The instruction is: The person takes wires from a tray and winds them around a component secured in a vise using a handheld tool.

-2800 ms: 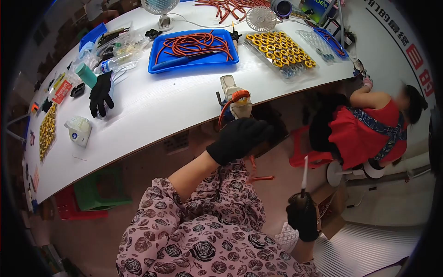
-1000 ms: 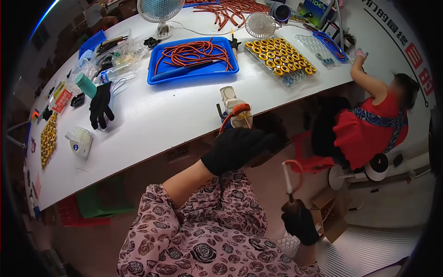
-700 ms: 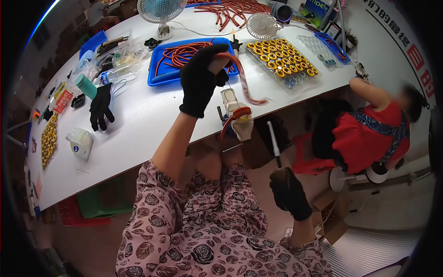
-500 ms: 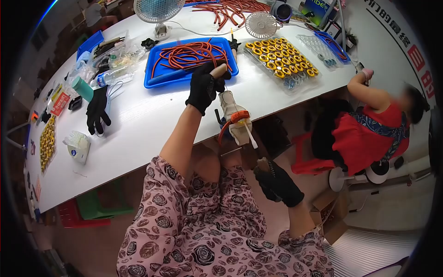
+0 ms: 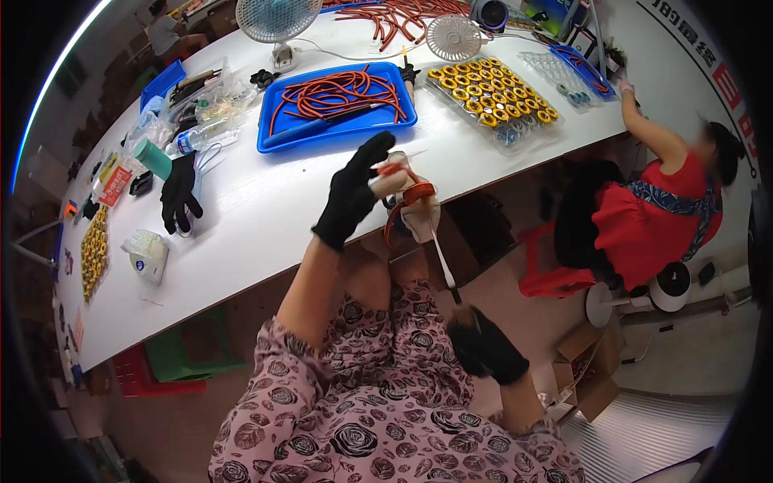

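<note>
My left hand (image 5: 350,193), in a black glove with pale covered fingertips, is beside a ring-shaped core (image 5: 418,192) wound with orange-red wire. Its fingertips close on a reddish stretch of the wire (image 5: 392,170), partly smeared by motion. The core sits on a pale, cloth-like wrapped holder (image 5: 420,221) at the table's edge. Gloved in black as well, my right hand (image 5: 489,348) grips a long thin tool (image 5: 447,270) with a pale shaft and a dark end. The tool's tip reaches up to the core, where its end is hidden.
A blue tray (image 5: 278,138) holds orange-red wires and a blue-handled tool. Yellow ring cores (image 5: 493,92) lie in rows to its right. Two fans, a loose black glove (image 5: 179,193) and a tissue pack (image 5: 146,256) stand or lie around. A person in red (image 5: 652,217) sits at the right.
My left hand has come down from in front of the tray toward the core, its fingers less curled. My right hand and the tool have drawn slightly down, away from the core.
</note>
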